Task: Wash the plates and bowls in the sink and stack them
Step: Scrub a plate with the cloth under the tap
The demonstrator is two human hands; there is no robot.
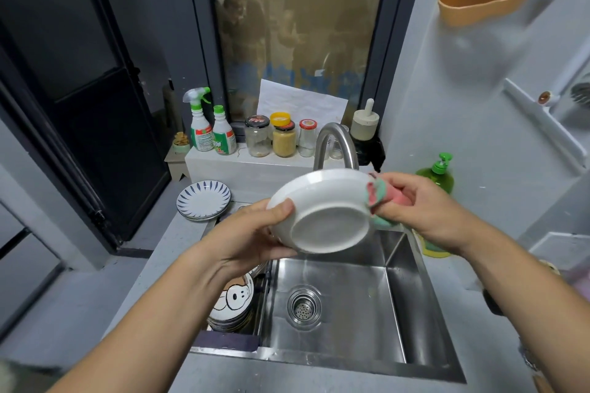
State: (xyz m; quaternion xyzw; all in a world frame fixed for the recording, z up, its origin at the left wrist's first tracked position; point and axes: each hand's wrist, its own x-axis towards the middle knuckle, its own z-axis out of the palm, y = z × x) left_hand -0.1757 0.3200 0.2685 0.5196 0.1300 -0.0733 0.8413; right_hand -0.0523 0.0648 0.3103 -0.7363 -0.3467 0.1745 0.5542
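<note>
A white plate (322,210) is held tilted above the steel sink (338,297), its underside facing me. My left hand (252,233) grips its left rim, thumb on the back. My right hand (421,204) pinches a pink and green cloth (380,198) against the plate's right rim. A stack of blue-striped plates (203,200) lies on the counter behind the sink at the left. Another stack topped by a cartoon-dog plate (234,297) sits in the sink's left part, partly hidden by my left forearm.
The curved tap (335,143) rises behind the plate. Spray bottles (201,128) and jars (282,140) line the ledge at the window. A green soap bottle (439,175) stands on the counter at the right. The drain strainer (303,306) shows in the basin.
</note>
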